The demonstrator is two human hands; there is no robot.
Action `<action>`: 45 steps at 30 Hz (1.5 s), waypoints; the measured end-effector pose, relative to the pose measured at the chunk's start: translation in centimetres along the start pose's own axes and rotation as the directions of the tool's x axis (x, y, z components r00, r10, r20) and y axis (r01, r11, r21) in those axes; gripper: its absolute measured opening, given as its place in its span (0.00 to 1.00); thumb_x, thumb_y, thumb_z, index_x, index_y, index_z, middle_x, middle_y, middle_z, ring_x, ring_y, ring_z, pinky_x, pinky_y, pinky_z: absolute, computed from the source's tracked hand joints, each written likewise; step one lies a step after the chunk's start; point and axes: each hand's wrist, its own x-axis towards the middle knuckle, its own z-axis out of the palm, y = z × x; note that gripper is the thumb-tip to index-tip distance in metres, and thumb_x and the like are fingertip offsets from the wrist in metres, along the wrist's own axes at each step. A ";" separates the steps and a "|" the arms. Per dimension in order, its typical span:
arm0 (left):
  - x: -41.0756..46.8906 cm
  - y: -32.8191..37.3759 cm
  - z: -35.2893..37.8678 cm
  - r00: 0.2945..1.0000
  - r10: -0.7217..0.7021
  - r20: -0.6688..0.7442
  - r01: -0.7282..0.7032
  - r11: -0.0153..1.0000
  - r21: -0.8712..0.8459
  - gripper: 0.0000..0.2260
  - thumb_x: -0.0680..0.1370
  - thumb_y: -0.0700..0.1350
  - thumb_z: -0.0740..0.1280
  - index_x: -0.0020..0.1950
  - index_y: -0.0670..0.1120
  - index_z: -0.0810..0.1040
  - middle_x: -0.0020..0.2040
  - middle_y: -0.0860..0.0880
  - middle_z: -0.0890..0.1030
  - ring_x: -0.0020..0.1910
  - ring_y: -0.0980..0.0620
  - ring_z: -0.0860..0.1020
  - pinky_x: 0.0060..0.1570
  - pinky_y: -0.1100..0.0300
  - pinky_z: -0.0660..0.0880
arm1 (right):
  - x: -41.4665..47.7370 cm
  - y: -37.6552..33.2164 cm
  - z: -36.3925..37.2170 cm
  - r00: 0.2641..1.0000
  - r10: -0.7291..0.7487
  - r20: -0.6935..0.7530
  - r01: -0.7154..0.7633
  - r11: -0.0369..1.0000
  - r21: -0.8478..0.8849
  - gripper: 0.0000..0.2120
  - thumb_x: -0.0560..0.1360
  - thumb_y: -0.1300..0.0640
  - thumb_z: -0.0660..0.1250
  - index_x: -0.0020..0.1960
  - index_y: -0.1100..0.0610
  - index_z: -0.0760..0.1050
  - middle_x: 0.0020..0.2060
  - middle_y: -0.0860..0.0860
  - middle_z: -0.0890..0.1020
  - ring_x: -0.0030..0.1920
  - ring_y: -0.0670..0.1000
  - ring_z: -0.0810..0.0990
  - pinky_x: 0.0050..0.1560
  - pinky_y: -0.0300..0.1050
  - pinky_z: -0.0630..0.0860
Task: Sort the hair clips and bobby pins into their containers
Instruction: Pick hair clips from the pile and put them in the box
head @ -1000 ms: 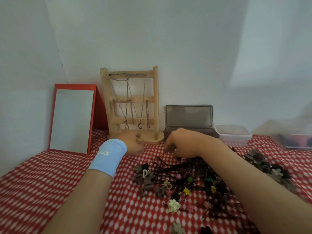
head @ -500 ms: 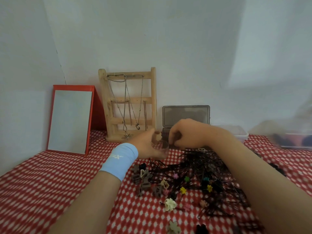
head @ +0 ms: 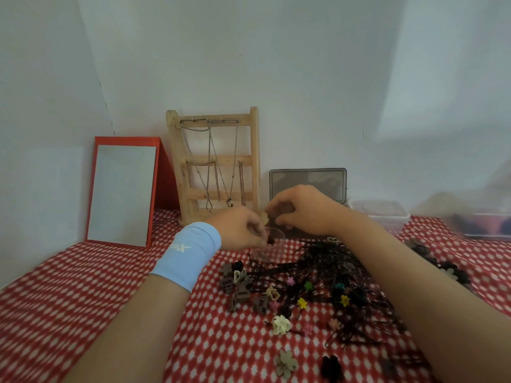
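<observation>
A heap of black bobby pins mixed with small flower-shaped hair clips lies on the red checked tablecloth. My left hand, with a light blue wristband, holds a small clear plastic cup just above the heap's far left edge. My right hand is curled right above the cup's rim, its fingertips pinched on something small and dark that I cannot make out. A dark piece shows inside the cup.
A wooden necklace rack and a red-framed mirror stand at the back left. Behind my hands is a dark box with its lid raised. A clear tub and a blurred container sit to the right.
My left hand has picked up the clear cup from near the rack and brought it toward the heap. My right hand rose from the pins to just over the cup.
</observation>
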 end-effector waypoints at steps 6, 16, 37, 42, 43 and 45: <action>-0.8 0.9 1.4 0.977 0.086 0.195 -0.083 0.996 -0.024 0.06 0.73 0.53 0.75 0.49 0.55 0.86 0.43 0.60 0.84 0.43 0.58 0.82 0.50 0.62 0.77 | -0.9 -1.0 -1.6 0.873 0.135 0.469 -0.081 0.988 -0.134 0.03 0.73 0.55 0.76 0.46 0.48 0.85 0.40 0.44 0.87 0.35 0.46 0.85 0.51 0.50 0.83; -2.3 1.5 2.0 0.944 0.104 0.314 -0.115 0.993 0.016 0.08 0.72 0.56 0.75 0.48 0.56 0.87 0.47 0.61 0.85 0.48 0.62 0.80 0.55 0.62 0.76 | -1.3 -1.8 0.8 0.763 0.221 0.608 -0.092 0.967 -0.237 0.08 0.69 0.47 0.79 0.46 0.46 0.87 0.41 0.43 0.87 0.36 0.45 0.82 0.47 0.51 0.80; -3.1 0.9 0.4 0.982 0.025 0.185 -0.005 0.994 -0.109 0.07 0.77 0.46 0.72 0.54 0.50 0.82 0.46 0.54 0.83 0.42 0.54 0.83 0.31 0.70 0.75 | -1.9 -0.3 0.0 0.869 0.161 0.467 -0.118 0.986 -0.121 0.09 0.80 0.49 0.66 0.57 0.48 0.82 0.40 0.55 0.86 0.28 0.47 0.77 0.34 0.47 0.77; -3.3 2.2 0.0 0.990 0.066 0.129 -0.074 0.996 0.058 0.07 0.75 0.49 0.73 0.52 0.57 0.85 0.46 0.65 0.79 0.41 0.70 0.76 0.39 0.75 0.68 | -2.2 -0.8 -0.7 0.853 0.189 0.486 -0.170 0.982 -0.084 0.09 0.80 0.46 0.66 0.52 0.49 0.80 0.45 0.47 0.87 0.28 0.47 0.80 0.35 0.49 0.74; -3.2 2.6 0.0 0.988 0.093 0.126 -0.100 0.994 0.045 0.06 0.74 0.50 0.74 0.51 0.59 0.85 0.46 0.65 0.80 0.43 0.68 0.76 0.43 0.72 0.69 | -2.3 -0.9 -1.1 0.858 0.188 0.478 -0.166 0.982 -0.089 0.07 0.80 0.46 0.67 0.52 0.48 0.81 0.46 0.46 0.86 0.29 0.47 0.81 0.34 0.46 0.73; -3.2 3.3 0.2 0.973 0.136 0.185 -0.145 0.989 0.036 0.06 0.73 0.52 0.75 0.49 0.60 0.86 0.47 0.65 0.82 0.45 0.66 0.77 0.46 0.68 0.72 | -2.4 -0.9 -1.9 0.880 0.180 0.439 -0.145 0.983 -0.111 0.06 0.77 0.47 0.71 0.51 0.48 0.82 0.45 0.47 0.86 0.30 0.47 0.83 0.35 0.43 0.75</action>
